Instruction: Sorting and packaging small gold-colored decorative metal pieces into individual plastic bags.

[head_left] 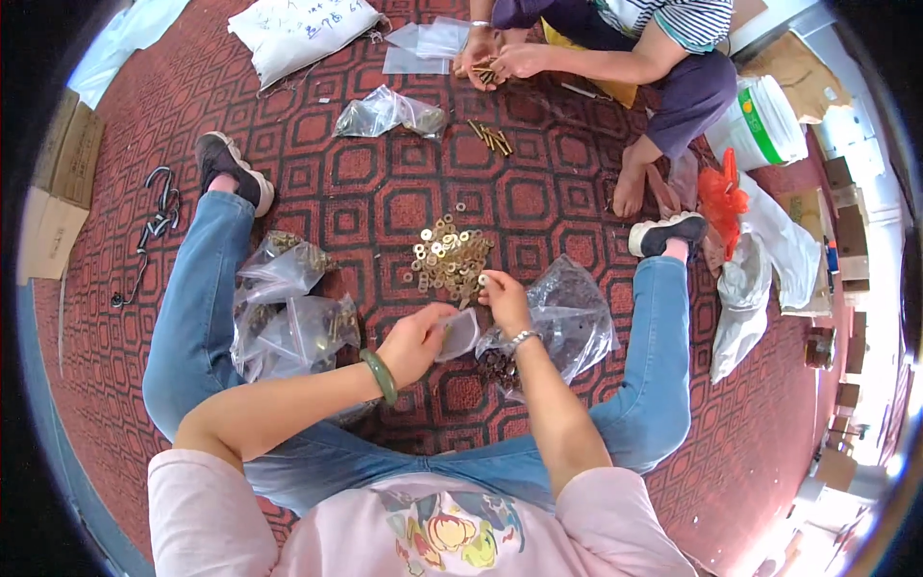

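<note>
Between my legs a heap of brass-coloured washers lies loose on the patterned red carpet. My left hand, below the heap, is closed on a small clear plastic bag. At the heap's near right edge, my right hand pinches a washer between thumb and finger. Right of that hand lies a larger clear bag, with small dark pieces at its near left corner, partly under my wrist. Several filled zip bags rest beside my left leg.
A co-worker's hands hold brass-coloured pieces at the top; similar pieces lie on the carpet nearby. Around them are a filled clear bag, a white sack and a white bucket. An orange bag lies right; cartons stand left.
</note>
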### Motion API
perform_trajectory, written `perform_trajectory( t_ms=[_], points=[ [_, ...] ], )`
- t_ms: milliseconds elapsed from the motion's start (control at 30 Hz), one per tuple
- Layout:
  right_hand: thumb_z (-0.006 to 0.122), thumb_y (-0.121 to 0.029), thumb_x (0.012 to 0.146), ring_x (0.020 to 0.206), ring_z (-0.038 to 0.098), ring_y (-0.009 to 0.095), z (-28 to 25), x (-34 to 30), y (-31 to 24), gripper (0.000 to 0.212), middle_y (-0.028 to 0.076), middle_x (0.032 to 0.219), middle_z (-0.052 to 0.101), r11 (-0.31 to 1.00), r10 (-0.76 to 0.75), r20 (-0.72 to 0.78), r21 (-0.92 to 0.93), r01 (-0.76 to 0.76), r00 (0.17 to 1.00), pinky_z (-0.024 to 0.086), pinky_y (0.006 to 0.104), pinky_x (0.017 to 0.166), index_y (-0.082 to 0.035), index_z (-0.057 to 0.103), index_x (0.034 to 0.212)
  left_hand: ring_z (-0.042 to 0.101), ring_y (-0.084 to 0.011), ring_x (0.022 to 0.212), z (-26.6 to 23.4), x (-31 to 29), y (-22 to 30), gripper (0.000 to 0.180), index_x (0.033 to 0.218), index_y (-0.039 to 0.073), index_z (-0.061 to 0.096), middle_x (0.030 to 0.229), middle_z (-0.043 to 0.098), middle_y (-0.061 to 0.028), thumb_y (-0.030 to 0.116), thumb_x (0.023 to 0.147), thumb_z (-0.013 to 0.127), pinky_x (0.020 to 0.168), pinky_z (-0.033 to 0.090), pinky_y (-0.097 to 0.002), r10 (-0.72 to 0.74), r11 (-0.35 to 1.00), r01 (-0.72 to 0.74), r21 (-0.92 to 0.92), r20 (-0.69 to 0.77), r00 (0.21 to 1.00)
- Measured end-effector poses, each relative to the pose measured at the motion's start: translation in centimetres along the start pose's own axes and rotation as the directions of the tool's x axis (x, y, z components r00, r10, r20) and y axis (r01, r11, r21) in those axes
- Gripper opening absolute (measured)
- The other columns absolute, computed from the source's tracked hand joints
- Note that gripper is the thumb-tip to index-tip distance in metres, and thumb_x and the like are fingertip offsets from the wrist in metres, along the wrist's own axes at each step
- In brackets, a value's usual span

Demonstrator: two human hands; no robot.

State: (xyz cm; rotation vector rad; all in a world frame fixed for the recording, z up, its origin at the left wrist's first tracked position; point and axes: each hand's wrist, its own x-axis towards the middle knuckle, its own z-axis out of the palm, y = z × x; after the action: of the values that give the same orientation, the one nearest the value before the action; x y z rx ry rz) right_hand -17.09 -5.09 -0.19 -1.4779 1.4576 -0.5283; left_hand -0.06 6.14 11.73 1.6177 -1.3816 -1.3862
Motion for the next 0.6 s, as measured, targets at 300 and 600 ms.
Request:
perform_trajectory(
  t_ms=[300,600],
  points=[
    [0.052,-0.014,0.087,0.068,0.057,0.013,-0.6,-0.2,-0.6,0.011,0.007,0.082,0.06,0.977,0.145,0.056,0.151,-0.152,0.988,0.049,0.0229,0.062,-0.004,0.053,0.091,0.047,-0.0168,0.052,-0.1,0.0,-3.5,0.033,0.115,0.005,0.05,0.065,0.054,-0.0067,0.005,0.082,0.048,0.05,0.04,-0.0298,-0.069,0.996,0.077,0.054,-0.127,0.99],
    [0.051,-0.016,0.09,0.074,0.058,0.012,-1.8,0.1,-1.8,0.013,0.007,0.084,0.059,0.896,0.328,0.125,0.272,-0.351,0.936,0.05,0.0217,0.064,-0.003,0.05,0.085,0.046,-0.0207,0.05,-1.5,1.2,-1.9,0.029,0.108,0.005,0.055,0.062,0.055,-0.0076,0.02,0.083,0.054,0.048,0.038,-0.0335,-0.047,0.989,0.065,0.136,-0.132,0.99]
  ],
)
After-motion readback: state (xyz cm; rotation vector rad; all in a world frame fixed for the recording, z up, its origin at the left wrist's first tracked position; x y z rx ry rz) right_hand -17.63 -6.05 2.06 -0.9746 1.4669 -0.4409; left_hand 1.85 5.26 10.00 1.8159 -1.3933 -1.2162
